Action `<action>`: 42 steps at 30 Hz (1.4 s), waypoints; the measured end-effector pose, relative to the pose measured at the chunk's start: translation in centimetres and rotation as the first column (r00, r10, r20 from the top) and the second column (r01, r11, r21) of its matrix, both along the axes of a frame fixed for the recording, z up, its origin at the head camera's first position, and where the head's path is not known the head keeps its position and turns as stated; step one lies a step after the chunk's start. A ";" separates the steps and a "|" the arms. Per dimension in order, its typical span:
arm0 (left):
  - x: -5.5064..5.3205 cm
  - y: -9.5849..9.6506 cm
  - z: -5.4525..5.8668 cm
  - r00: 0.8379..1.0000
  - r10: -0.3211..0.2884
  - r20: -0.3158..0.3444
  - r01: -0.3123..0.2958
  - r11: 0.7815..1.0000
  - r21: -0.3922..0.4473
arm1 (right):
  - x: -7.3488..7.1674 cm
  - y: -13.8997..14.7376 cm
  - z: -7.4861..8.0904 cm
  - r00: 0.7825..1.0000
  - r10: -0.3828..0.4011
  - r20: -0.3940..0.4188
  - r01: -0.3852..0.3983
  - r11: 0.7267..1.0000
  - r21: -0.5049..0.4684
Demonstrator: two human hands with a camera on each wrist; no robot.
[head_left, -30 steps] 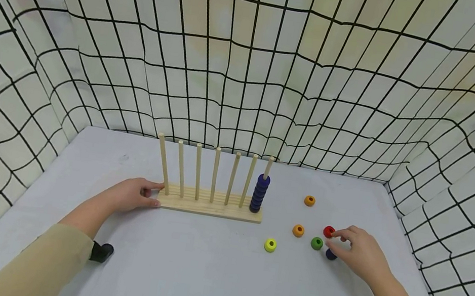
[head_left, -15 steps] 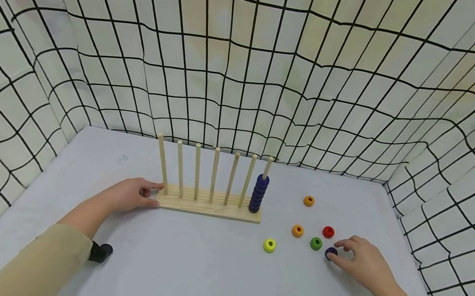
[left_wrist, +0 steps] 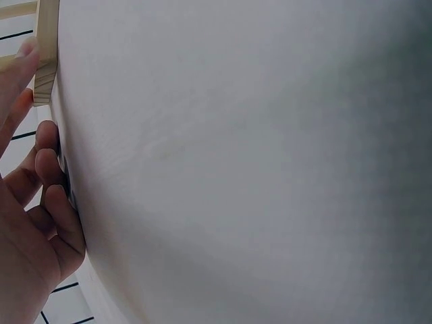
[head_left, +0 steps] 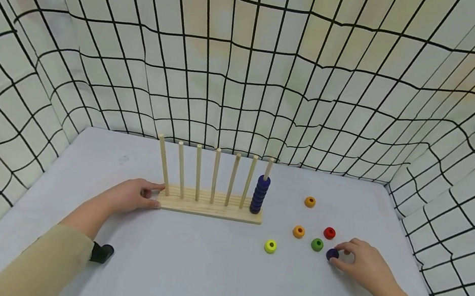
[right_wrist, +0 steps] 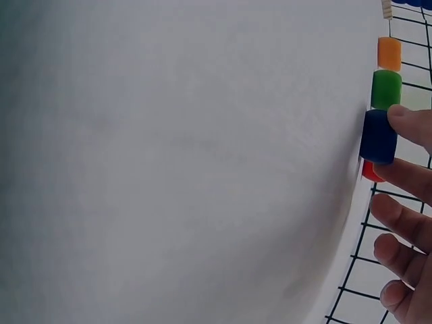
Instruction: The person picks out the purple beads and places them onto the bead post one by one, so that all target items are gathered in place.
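Note:
My left hand (head_left: 131, 197) pinches the left end of a wooden peg stand (head_left: 210, 209) between thumb and forefinger. In the left wrist view its other fingers are curled by the table, and only the corner of the stand (left_wrist: 46, 74) shows. Several bare pegs rise from the stand. Dark blue beads (head_left: 260, 195) are stacked on its rightmost peg. My right hand (head_left: 360, 262) has thumb and forefinger on a loose dark blue bead (head_left: 332, 254), pinching it at the table. In the right wrist view the blue bead (right_wrist: 379, 137) sits between those two fingertips.
Near the right hand lie a red bead (head_left: 329, 233), a green bead (head_left: 317, 244), a yellow bead (head_left: 270, 246) and two orange beads (head_left: 298, 232), all on the white table (head_left: 200, 275). Black netting (head_left: 252, 48) over white walls surrounds the table at the back and sides.
My right hand has moved from beside the red bead slightly toward me, and its thumb and forefinger have come together on the blue bead. The left hand and the stand have stayed put.

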State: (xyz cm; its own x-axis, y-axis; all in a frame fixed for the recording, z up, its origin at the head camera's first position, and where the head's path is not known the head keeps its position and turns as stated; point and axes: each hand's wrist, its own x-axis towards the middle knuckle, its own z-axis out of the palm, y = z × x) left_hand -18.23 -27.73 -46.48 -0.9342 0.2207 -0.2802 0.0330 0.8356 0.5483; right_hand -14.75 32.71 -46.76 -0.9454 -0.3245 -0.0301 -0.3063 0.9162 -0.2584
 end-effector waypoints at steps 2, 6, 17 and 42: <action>0.0 0.0 -0.1 1.000 0.001 0.002 -0.001 1.000 0.000 | 0.1 0.0 0.1 1.000 0.000 0.012 0.000 1.000 -0.001; -0.1 0.1 -0.2 1.000 0.007 0.003 -0.007 1.000 0.001 | 0.2 0.0 0.1 1.000 0.002 0.025 -0.002 1.000 -0.001; -0.1 0.1 -0.2 1.000 0.019 -0.003 -0.019 1.000 -0.014 | 0.0 0.0 0.0 1.000 0.005 0.010 -0.005 1.000 0.008; 0.1 0.1 -0.1 1.000 0.008 -0.010 -0.008 1.000 -0.005 | -0.2 -0.4 1.0 0.998 -0.043 -0.044 0.042 0.999 -0.030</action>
